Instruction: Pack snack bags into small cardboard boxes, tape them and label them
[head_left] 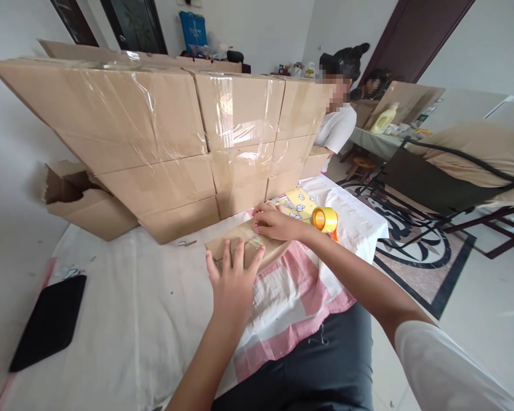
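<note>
A small flat cardboard box (274, 250) lies on the cloth in front of me, with shiny clear tape on its top. My left hand (233, 274) rests on the near left part of the box, its fingers spread. At the far edge of the box, my right hand (276, 222) has its fingers curled together; whatever they may pinch is hidden. Just right of that hand stands a yellow-orange roll of tape (324, 219). Beneath the roll and behind my right hand is a yellow patterned sheet (298, 201).
Taped cardboard boxes (154, 125) form a wall along the back of the table. An open carton (89, 200) leans at the left, and a black flat pad (49, 322) lies nearer. Beyond the boxes a person in a white shirt (338, 127) sits. A dark chair (445, 182) stands right.
</note>
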`<state>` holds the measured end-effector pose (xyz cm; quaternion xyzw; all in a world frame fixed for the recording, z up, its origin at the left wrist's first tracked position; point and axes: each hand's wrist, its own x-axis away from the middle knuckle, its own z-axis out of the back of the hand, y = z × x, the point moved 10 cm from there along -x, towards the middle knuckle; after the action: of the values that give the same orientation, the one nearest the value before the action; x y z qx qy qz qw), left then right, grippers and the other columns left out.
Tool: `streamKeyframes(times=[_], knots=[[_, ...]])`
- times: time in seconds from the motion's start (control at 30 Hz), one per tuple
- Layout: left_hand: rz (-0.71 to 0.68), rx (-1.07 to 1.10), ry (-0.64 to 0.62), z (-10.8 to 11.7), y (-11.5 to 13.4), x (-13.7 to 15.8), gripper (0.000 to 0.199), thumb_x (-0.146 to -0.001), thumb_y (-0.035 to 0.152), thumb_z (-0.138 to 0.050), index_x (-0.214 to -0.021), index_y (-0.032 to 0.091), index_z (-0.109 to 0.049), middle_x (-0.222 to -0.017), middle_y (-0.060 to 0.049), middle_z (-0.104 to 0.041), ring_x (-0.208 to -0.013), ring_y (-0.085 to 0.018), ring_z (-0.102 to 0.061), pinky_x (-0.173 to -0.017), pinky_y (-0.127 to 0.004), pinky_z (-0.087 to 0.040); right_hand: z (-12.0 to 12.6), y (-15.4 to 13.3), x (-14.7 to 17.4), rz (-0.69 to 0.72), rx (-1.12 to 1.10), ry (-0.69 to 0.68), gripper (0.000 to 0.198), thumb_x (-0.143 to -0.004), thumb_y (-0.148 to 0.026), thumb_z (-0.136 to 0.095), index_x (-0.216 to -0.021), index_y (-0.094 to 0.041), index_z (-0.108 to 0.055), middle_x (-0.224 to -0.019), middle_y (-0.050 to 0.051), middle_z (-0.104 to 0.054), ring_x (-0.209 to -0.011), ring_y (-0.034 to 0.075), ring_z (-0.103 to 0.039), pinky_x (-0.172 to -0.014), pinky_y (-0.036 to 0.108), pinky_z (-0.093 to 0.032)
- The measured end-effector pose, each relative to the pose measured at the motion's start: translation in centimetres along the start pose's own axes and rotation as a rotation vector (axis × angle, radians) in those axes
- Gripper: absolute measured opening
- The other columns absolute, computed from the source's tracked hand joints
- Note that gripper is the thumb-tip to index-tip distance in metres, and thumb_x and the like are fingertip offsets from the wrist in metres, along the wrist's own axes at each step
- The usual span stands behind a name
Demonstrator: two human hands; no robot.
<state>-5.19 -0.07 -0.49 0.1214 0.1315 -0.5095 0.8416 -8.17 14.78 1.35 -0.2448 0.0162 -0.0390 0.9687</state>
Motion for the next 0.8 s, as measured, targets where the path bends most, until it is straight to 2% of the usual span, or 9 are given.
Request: streamKeyframes(times=[0.17,0.27,0.37,0.43,0.5,0.57,0.63,0.7,0.8], knots=[[0.001,-0.037,0.06,0.0,0.2,0.0,0.049,-0.096,0.019,-0.049,-0.138,0.043,-0.056,-0.15,-0.012,-0.055,-0.139,-0.043,-0.048,-0.111,-0.078,-0.027,-0.2,-0.4,0.2,0.026,-0.011,0.054,0.014,-0.095,-0.018,-0.049,-0.088,-0.017,-0.061,-0.116,0.008,-0.056,-0.111,0.024,-0.049,-0.1,0.046,-0.029],[0.001,-0.127,0.074,-0.2,0.6,-0.4,0.053,-0.094,0.016,-0.051,-0.138,0.045,-0.055,-0.143,-0.015,-0.06,-0.132,-0.043,-0.055,-0.11,-0.078,-0.027,0.0,-0.1,0.1,-0.062,0.034,0.14,0.004,-0.089,-0.02,-0.06,-0.087,-0.018,-0.057,-0.108,0.006,-0.059,-0.104,0.023,-0.053,-0.097,0.044,-0.031],[0.021,-0.21,0.054,0.0,1.3,-0.8,0.057,-0.092,0.014,-0.053,-0.138,0.047,-0.055,-0.14,-0.018,-0.062,-0.127,-0.044,-0.059,-0.109,-0.075,-0.03,0.7,1.3,0.5,-0.205,0.137,0.254,0.034,-0.077,-0.035,-0.077,-0.094,-0.019,-0.053,-0.104,0.007,-0.06,-0.097,0.025,-0.055,-0.088,0.041,-0.039],[0.044,-0.193,0.035,0.4,1.8,-1.0,0.054,-0.092,0.012,-0.052,-0.135,0.045,-0.059,-0.142,-0.018,-0.06,-0.129,-0.042,-0.058,-0.105,-0.067,-0.038,2.2,3.5,1.5,-0.279,0.193,0.349,0.042,-0.077,-0.045,-0.077,-0.1,-0.019,-0.053,-0.109,0.009,-0.06,-0.099,0.027,-0.056,-0.085,0.04,-0.042],[0.067,-0.126,0.013,0.7,2.4,-1.2,0.052,-0.093,0.008,-0.046,-0.129,0.042,-0.064,-0.147,-0.014,-0.057,-0.132,-0.035,-0.057,-0.099,-0.058,-0.045,4.5,7.4,3.7,-0.367,0.204,0.458,0.034,-0.086,-0.044,-0.067,-0.106,-0.02,-0.054,-0.113,0.009,-0.062,-0.1,0.026,-0.059,-0.083,0.037,-0.045],[0.073,-0.069,-0.007,1.0,3.0,-1.4,0.05,-0.093,0.006,-0.042,-0.119,0.038,-0.069,-0.153,-0.006,-0.051,-0.133,-0.031,-0.056,-0.092,-0.053,-0.046,7.3,13.0,7.1,-0.501,0.193,0.539,0.02,-0.093,-0.036,-0.057,-0.106,-0.021,-0.057,-0.113,0.009,-0.064,-0.096,0.022,-0.062,-0.082,0.034,-0.046],[0.07,-0.047,-0.02,1.2,3.3,-1.8,0.045,-0.093,0.006,-0.041,-0.113,0.034,-0.07,-0.156,-0.001,-0.048,-0.133,-0.03,-0.055,-0.091,-0.054,-0.044,9.8,18.9,10.5,-0.609,0.198,0.548,0.013,-0.094,-0.026,-0.053,-0.099,-0.017,-0.061,-0.109,0.013,-0.066,-0.093,0.023,-0.062,-0.081,0.034,-0.046],[0.062,-0.031,-0.041,1.0,3.4,-2.3,0.042,-0.094,0.009,-0.041,-0.115,0.031,-0.069,-0.154,-0.003,-0.05,-0.135,-0.029,-0.053,-0.094,-0.055,-0.042,11.7,24.3,13.4,-0.698,0.195,0.53,0.015,-0.092,-0.018,-0.05,-0.095,-0.014,-0.063,-0.103,0.016,-0.069,-0.088,0.023,-0.063,-0.078,0.034,-0.046],[0.044,0.003,-0.085,0.0,3.2,-3.1,0.038,-0.095,0.013,-0.042,-0.118,0.028,-0.068,-0.148,-0.008,-0.057,-0.136,-0.026,-0.052,-0.101,-0.053,-0.04,12.3,29.8,14.4,-0.715,0.158,0.446,0.015,-0.087,-0.012,-0.052,-0.088,-0.014,-0.067,-0.097,0.014,-0.071,-0.084,0.022,-0.063,-0.078,0.032,-0.047]])
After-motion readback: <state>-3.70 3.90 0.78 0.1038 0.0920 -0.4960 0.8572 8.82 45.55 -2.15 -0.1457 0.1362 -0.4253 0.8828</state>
